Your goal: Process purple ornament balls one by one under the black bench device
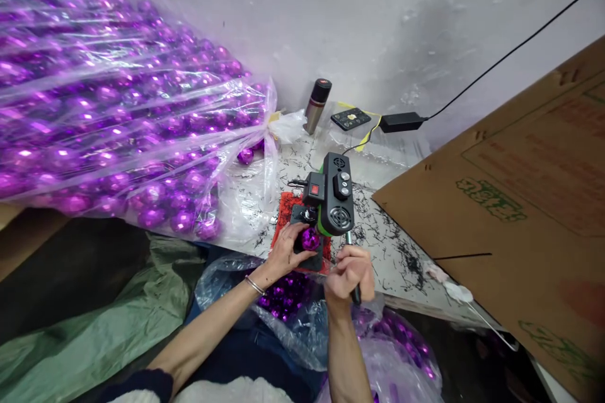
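Observation:
My left hand (285, 250), with a silver bangle at its wrist, has thumb and fingers closed around a shiny purple ball (311, 238). The ball sits under the head of a small black and green bench machine (338, 192), over its dark base plate (312, 261). My right hand (352, 272) is wrapped round the machine's lever handle (356, 294), whose black end sticks out below the fist. A red mat (286, 208) lies beneath the machine. The tool tip above the ball is hidden by the machine's head.
A huge clear bag of purple balls (118, 113) covers the left side. Cardboard box (529, 201) stands right. Behind are a flask (318, 106), a phone (350, 118) and a power adapter (401, 121). Dark shavings litter the table (378, 258). An open bag of balls (286, 296) hangs below.

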Demonstrator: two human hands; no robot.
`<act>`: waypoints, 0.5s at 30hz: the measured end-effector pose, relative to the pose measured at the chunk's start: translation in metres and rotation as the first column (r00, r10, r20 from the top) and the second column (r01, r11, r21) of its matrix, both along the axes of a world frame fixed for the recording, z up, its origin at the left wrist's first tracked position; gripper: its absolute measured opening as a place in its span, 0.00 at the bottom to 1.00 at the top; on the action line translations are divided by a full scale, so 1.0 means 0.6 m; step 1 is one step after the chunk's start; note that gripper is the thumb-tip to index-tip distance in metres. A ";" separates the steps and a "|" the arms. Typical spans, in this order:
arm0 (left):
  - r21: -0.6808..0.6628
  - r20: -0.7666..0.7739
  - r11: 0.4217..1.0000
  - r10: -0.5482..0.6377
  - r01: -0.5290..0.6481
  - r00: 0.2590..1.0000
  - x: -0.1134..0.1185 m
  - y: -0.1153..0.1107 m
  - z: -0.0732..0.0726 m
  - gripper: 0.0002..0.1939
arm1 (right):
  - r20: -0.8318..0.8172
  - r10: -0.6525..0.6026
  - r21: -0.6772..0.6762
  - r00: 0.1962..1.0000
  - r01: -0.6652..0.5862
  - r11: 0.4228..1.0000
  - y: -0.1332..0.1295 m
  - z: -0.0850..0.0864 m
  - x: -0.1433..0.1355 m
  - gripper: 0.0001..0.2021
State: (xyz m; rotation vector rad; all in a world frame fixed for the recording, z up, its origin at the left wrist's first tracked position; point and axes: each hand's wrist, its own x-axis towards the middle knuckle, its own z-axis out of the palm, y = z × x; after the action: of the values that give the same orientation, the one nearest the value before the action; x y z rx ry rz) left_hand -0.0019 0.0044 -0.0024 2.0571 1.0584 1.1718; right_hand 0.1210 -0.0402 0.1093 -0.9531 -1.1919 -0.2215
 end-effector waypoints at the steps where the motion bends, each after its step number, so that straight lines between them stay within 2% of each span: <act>1: 0.011 -0.011 1.000 -0.006 0.006 1.000 -0.004 -0.009 0.000 0.34 | 0.005 0.010 -0.040 1.000 -0.010 0.999 -0.003 0.016 0.003 0.20; 4: 0.095 -0.079 0.994 -0.042 0.049 0.996 -0.027 -0.057 -0.003 0.34 | 0.025 0.018 -0.140 1.000 -0.014 0.990 -0.014 0.048 0.010 0.20; 6: 0.176 -0.121 0.978 -0.088 0.109 0.989 -0.051 -0.088 0.002 0.36 | 0.051 0.027 -0.167 0.998 -0.018 0.986 -0.021 0.050 0.012 0.19; 8: 0.214 -0.123 0.967 -0.111 0.136 0.986 -0.079 -0.090 0.018 0.34 | 0.076 0.038 -0.164 0.996 -0.025 0.986 -0.024 0.039 0.012 0.19; 10: 0.159 -0.074 0.986 -0.035 0.047 0.997 -0.108 -0.046 0.050 0.23 | 0.086 0.039 -0.156 0.996 -0.025 0.987 -0.026 0.025 0.010 0.19; 11: 0.079 -0.041 0.995 0.070 -0.067 0.997 -0.121 -0.006 0.071 0.19 | 0.086 0.036 -0.153 0.996 -0.022 0.988 -0.027 0.019 0.009 0.19; 12: -0.012 -0.007 0.981 0.194 -0.194 0.981 -0.134 0.042 0.092 0.18 | 0.086 0.032 -0.153 0.996 -0.019 0.988 -0.027 0.015 0.009 0.19; 13: -0.108 0.018 0.946 0.310 -0.306 0.951 -0.145 0.096 0.114 0.19 | 0.086 0.030 -0.155 0.996 -0.017 0.988 -0.027 0.012 0.008 0.18; 15: -0.299 0.000 0.834 0.486 -0.464 0.874 -0.163 0.205 0.150 0.21 | 0.089 0.032 -0.158 0.996 -0.018 0.987 -0.027 0.010 0.007 0.18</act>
State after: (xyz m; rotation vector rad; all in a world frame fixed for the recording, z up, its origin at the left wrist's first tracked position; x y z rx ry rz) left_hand -0.1000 0.1273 0.0877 1.5489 1.6613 1.2205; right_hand 0.1254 -0.0566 0.1155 -1.0735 -1.3193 -0.1537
